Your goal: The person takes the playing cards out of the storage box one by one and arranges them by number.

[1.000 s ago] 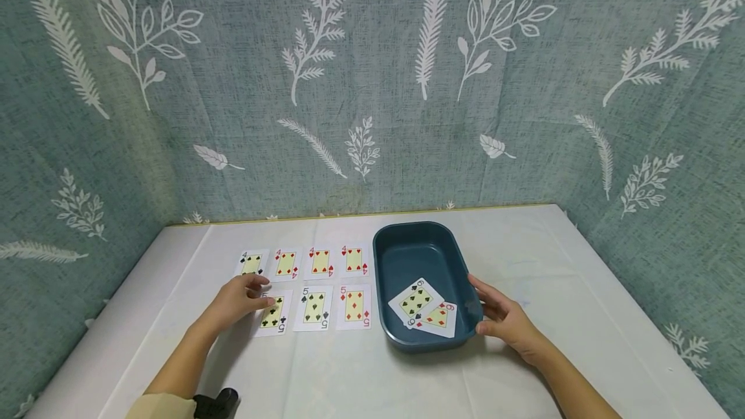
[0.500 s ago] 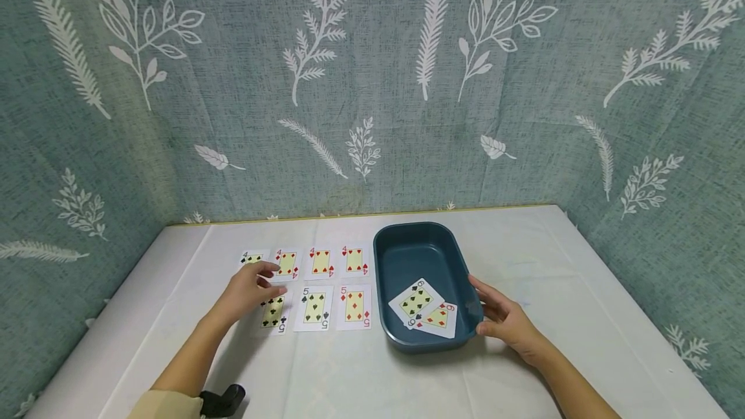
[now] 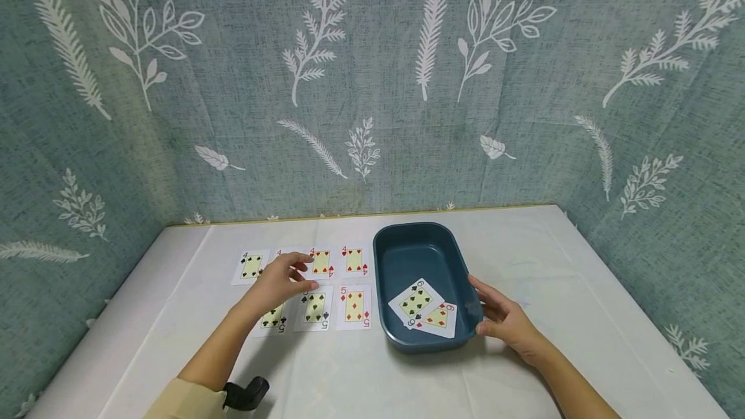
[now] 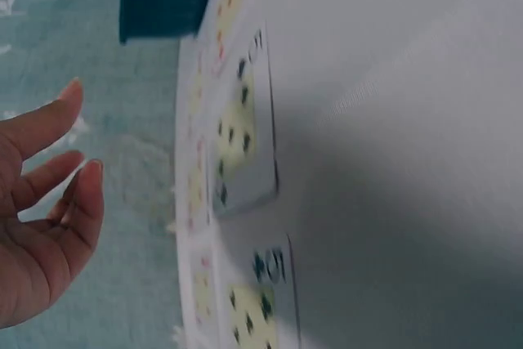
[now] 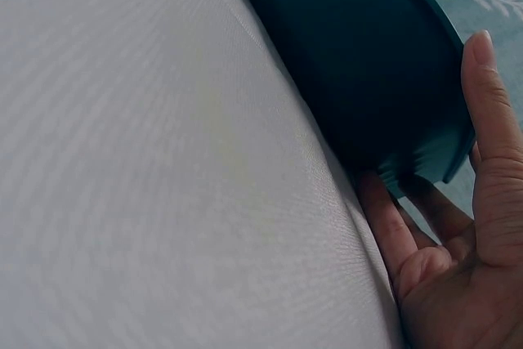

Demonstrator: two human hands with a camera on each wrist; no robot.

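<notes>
My left hand [image 3: 283, 282] hovers over the playing cards with relaxed, slightly bent fingers and nothing between them. Its fingertips are near the four of hearts [image 3: 321, 262] and the five of spades [image 3: 314, 309]. Partly hidden beneath this hand are the five of clubs [image 3: 271, 321] and a red four. In the left wrist view, thumb and fingers [image 4: 75, 100] stand apart above the cards. My right hand [image 3: 509, 325] holds the dark blue tray [image 3: 419, 252] at its right side, thumb by the near corner. A six of spades [image 3: 416, 302] overlaps a six of diamonds [image 3: 440, 320] inside.
Fours lie in the back row, including a black four [image 3: 251, 266] at the left and a red four [image 3: 354, 260] by the tray. The five of diamonds [image 3: 354, 307] ends the front row. A leaf-patterned cloth [image 3: 262, 115] hangs behind the white table [image 3: 326, 374].
My left hand has moved right across the cards, uncovering the black four at the left and now covering a red four. The right hand and the tray have stayed put.
</notes>
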